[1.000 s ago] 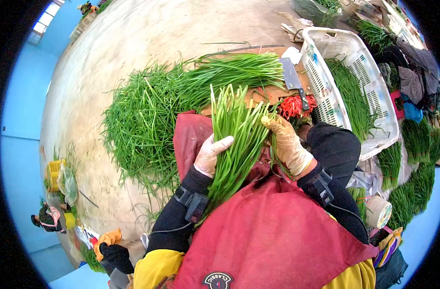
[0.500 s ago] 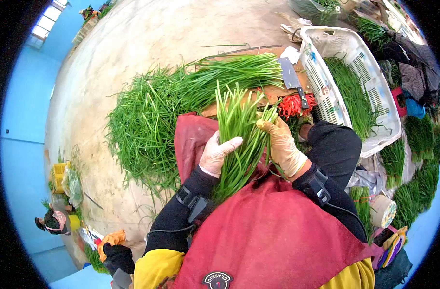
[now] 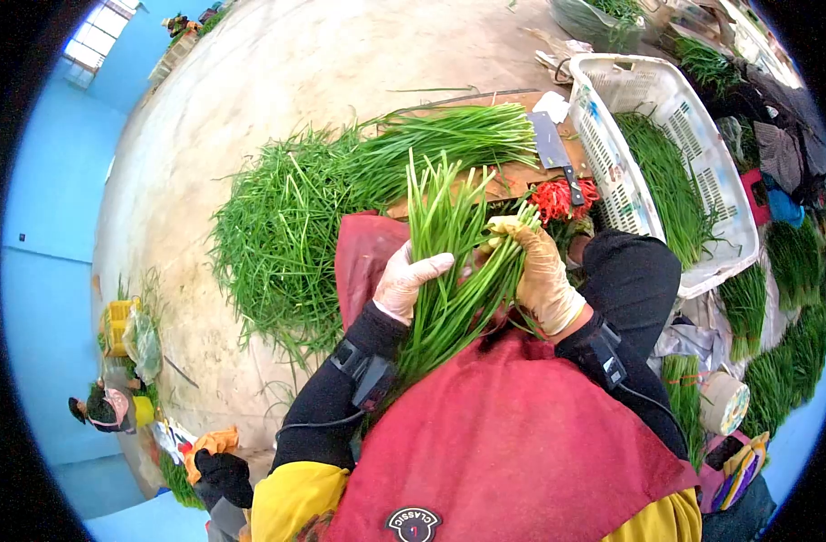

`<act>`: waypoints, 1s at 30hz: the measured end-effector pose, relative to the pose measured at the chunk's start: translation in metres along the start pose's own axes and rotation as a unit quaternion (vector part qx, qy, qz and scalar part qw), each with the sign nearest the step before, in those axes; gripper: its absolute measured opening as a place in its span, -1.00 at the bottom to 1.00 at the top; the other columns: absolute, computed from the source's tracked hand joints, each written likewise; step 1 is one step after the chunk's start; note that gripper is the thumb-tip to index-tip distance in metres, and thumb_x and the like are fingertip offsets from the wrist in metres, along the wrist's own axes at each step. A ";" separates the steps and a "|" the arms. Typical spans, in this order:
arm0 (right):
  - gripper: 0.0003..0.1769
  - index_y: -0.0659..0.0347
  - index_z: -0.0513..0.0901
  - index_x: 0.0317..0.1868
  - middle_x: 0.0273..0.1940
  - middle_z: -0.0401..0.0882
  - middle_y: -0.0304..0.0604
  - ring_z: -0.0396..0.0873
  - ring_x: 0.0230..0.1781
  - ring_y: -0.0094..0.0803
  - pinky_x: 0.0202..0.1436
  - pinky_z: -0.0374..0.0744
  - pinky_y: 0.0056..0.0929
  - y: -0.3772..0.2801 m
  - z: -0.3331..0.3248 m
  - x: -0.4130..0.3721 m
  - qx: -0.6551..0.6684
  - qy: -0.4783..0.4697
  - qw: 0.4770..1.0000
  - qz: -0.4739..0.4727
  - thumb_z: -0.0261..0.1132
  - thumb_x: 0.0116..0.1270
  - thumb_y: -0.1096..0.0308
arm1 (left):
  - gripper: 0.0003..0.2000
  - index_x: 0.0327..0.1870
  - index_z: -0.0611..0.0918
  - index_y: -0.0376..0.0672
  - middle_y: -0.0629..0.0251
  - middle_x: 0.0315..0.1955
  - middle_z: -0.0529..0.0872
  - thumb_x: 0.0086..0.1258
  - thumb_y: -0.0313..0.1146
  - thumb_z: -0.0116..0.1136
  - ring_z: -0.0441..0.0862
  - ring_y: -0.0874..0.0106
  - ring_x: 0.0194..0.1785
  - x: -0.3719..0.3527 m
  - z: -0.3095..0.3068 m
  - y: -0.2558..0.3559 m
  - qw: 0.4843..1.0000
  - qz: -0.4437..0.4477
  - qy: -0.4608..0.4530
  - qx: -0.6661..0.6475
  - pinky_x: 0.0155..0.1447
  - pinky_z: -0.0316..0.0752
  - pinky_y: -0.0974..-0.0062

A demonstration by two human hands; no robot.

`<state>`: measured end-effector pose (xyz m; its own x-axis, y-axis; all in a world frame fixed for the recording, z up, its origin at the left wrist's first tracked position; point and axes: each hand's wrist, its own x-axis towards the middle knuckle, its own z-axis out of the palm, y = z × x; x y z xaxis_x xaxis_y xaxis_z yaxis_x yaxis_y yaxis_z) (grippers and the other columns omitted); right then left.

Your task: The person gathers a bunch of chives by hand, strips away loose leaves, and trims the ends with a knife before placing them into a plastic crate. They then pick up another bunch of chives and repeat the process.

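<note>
My gloved left hand [image 3: 411,281] is wrapped round a bundle of green stalks [image 3: 445,271] above my red apron [image 3: 521,434]. In my gloved right hand [image 3: 541,271] a smaller bunch of the same stalks [image 3: 499,275] is pinched near its pale ends, fanned away from the main bundle. Beyond my hands, more long stalks [image 3: 458,144] lie on a brown board [image 3: 571,144], with a loose green heap [image 3: 282,230] to their left. A cleaver [image 3: 549,141] rests on the board, its handle over a pile of red ties [image 3: 553,199].
A white plastic basket [image 3: 623,181] holding greens [image 3: 671,181] stands right of the board. Tied green bundles [image 3: 797,262] and a white tub [image 3: 725,403] are at the far right. A person [image 3: 110,408] is at the lower left, near a yellow crate [image 3: 119,327].
My right hand has moved slightly right and the smaller bunch now stands further apart from the bundle in my left hand. The whole view has shifted a little.
</note>
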<state>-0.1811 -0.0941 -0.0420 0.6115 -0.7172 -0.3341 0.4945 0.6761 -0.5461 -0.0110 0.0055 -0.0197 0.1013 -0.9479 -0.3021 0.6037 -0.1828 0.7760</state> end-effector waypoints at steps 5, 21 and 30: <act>-0.74 0.24 0.62 -0.01 -0.30 0.65 -0.20 0.59 -0.40 -0.44 -0.32 0.62 -0.42 -0.002 -0.008 -0.005 -0.041 0.019 0.999 -0.018 0.25 0.35 0.31 | -0.58 0.18 0.49 -0.30 0.17 -0.02 0.67 0.27 -0.53 0.21 0.66 0.37 -0.02 0.001 -0.005 0.005 1.000 0.024 -0.008 0.018 0.06 0.57 0.43; -0.73 0.26 0.61 0.02 -0.12 0.67 -0.19 0.63 -0.12 -0.39 0.02 0.61 -0.38 -0.021 0.014 -0.012 0.018 -0.038 0.998 -0.051 0.29 0.33 0.40 | -0.52 0.19 0.48 -0.29 0.24 -0.06 0.66 0.21 -0.45 0.28 0.65 0.42 -0.11 -0.008 0.019 0.012 0.991 -0.070 -0.044 0.103 -0.05 0.58 0.47; -0.72 0.24 0.64 -0.02 -0.30 0.65 -0.25 0.58 -0.33 -0.51 -0.21 0.58 -0.52 -0.016 -0.006 -0.001 -0.034 0.009 0.997 -0.073 0.36 0.24 0.46 | -0.58 0.14 0.54 -0.34 0.21 -0.02 0.67 0.27 -0.40 0.26 0.63 0.41 0.01 0.005 0.006 0.007 0.992 -0.034 -0.024 0.117 0.19 0.47 0.43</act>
<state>-0.1937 -0.1051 -0.0376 0.5248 -0.8102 -0.2609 0.5334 0.5519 -0.6410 -0.0110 -0.0025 -0.0122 0.0248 -0.9416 -0.3357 0.4077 -0.2971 0.8634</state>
